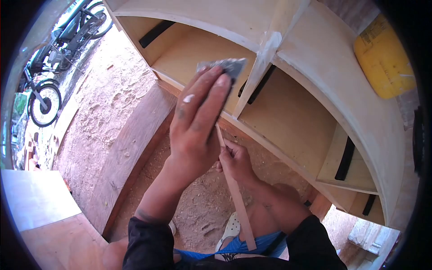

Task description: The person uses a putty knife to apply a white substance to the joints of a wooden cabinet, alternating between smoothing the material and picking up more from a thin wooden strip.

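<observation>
My left hand point(193, 117) is raised in front of the cabinet. Its fingers are pressed along a thin, flat grey scraper point(235, 66) with whitish smears, partly hidden under them. A white smudge marks one finger. Lower down, my right hand point(236, 158) is closed around a long, narrow wooden strip point(238, 202). The strip slants from beside my left palm down to my lap; its upper end is partly hidden by my left hand. Just beyond my hands is a pale wooden cabinet point(288, 121) with open compartments and black drawer runners point(345, 157).
A yellow plastic container point(384, 58) rests on the cabinet at right. At left, a wide board point(135, 130) borders the sandy ground point(193, 211). Pale panels point(40, 193) lie at lower left. A motorcycle point(54, 58) stands at upper left.
</observation>
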Motion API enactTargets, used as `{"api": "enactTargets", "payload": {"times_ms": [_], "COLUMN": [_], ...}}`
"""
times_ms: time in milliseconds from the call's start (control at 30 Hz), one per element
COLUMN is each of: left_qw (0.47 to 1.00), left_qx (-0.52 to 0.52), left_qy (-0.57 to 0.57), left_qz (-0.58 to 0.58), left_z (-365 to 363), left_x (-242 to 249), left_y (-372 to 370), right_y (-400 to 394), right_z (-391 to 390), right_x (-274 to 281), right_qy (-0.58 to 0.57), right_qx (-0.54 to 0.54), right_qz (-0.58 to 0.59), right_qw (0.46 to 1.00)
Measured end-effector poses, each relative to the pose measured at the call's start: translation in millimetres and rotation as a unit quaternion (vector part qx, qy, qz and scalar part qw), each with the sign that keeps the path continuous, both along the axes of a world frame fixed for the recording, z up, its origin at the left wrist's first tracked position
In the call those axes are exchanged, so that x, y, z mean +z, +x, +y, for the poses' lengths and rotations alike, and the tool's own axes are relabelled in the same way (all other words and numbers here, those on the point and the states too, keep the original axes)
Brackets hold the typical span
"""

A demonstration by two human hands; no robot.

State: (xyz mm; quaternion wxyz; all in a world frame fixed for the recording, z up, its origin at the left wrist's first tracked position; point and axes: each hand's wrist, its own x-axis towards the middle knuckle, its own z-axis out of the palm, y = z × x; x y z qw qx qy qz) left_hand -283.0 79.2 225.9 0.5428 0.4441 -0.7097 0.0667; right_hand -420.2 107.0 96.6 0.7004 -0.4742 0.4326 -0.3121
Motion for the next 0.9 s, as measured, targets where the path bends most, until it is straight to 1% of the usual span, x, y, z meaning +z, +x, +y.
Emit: {"api": "enactTargets", "payload": {"times_ms": [67, 133, 233, 333, 400, 467, 567, 700, 800, 867, 900], "left_qw": [0.997, 0.996, 0.995, 0.995, 0.997, 0.997, 0.997, 0.993, 0.991, 0.989, 0.989], "left_qx": [0.013, 0.019, 0.046, 0.051, 0.052, 0.053, 0.06, 0.077, 0.092, 0.099, 0.099], "left_qy": [-0.069, -0.074, -0.063, -0.065, -0.056, -0.048, -0.046, -0.069, -0.088, -0.102, -0.107], "left_qz": [-0.041, -0.048, -0.065, -0.049, -0.026, -0.004, 0.029, 0.053, 0.043, 0.03, 0.023], "left_z": [-14, -22, -24, -28, -27, -27, -31, -43, -47, -51, -53], "left_x": [4, 7, 4, -3, -5, -5, -7, -16, -21, -23, -24], "left_y": [-8, -16, -25, -33, -40, -48, -61, -74, -75, -73, -71], "right_y": [0, 0, -2, -3, -6, -7, -10, -14, -17, -19, -21], "right_z": [1, 2, 3, 4, 4, 4, 5, 3, 5, 3, 2], "right_x": [-1, 7, 4, 11, 26, 30, 21, 12, 19, 18, 15], "right_qy": [0.006, 0.005, -0.01, -0.011, -0.089, -0.139, -0.178, -0.221, -0.2, -0.132, -0.077], "right_qx": [0.0, -0.001, -0.003, -0.022, -0.031, -0.044, -0.07, -0.089, -0.084, -0.071, -0.06], "right_qz": [0.002, 0.015, -0.001, 0.011, 0.04, 0.071, 0.098, 0.095, 0.127, 0.125, 0.107], "right_qw": [1.0, 1.0, 1.0, 1.0, 0.995, 0.987, 0.977, 0.966, 0.968, 0.981, 0.99]}}
